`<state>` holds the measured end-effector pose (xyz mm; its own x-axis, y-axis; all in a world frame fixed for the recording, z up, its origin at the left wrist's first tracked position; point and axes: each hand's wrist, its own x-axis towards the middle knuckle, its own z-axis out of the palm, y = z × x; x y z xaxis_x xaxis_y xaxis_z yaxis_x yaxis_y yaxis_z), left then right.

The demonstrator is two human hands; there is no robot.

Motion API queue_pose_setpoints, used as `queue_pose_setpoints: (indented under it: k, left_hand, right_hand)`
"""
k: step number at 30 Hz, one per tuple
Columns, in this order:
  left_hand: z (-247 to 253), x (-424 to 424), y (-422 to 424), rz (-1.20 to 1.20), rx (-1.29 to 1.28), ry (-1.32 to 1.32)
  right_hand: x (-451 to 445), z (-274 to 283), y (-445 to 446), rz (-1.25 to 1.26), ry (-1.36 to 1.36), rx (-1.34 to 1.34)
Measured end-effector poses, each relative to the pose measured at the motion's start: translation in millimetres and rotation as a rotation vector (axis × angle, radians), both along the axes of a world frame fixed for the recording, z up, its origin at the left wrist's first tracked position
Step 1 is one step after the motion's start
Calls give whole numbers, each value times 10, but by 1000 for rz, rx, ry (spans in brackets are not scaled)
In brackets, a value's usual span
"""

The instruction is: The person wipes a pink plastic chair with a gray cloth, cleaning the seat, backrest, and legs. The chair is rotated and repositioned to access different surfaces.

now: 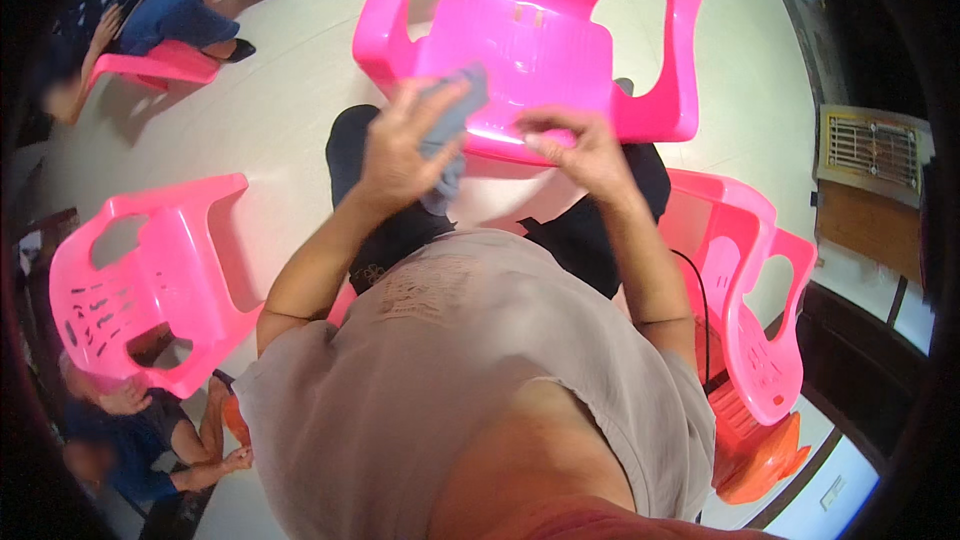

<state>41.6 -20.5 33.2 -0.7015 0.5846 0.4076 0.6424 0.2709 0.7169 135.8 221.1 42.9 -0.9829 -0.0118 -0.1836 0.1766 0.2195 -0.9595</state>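
Note:
A bright pink plastic armchair (525, 45) stands in front of my knees, its front edge towards me. My left hand (401, 139) grips a grey-blue cloth (454, 109), blurred, near the seat's front left corner. Part of the cloth hangs below the palm. My right hand (581, 142) is over the seat's front edge at the right, fingers curved and thumb apart, with pink plastic showing through the gap. Blur hides whether that hand touches the seat. I see no separate object in it.
A pink chair (184, 262) stands to the left. At right are more pink chairs (720, 232), a black cable (703, 300) and an orange plastic bag (765, 465). One person (172, 7) sits at upper left, another (142, 442) at lower left. A yellow-framed grille (870, 150) is at right.

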Motion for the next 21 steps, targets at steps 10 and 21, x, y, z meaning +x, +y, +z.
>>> queue_pose_setpoints:
  k: [10,21]
  left_hand:
    - [-328,-915,-32,315,-432,268]
    - [-654,-2720,1063,300,-368,469]
  right_hand:
    - [-437,-313,1659,-623,-474,1272]
    - [-368,-517,1715,-526,-414,1495]
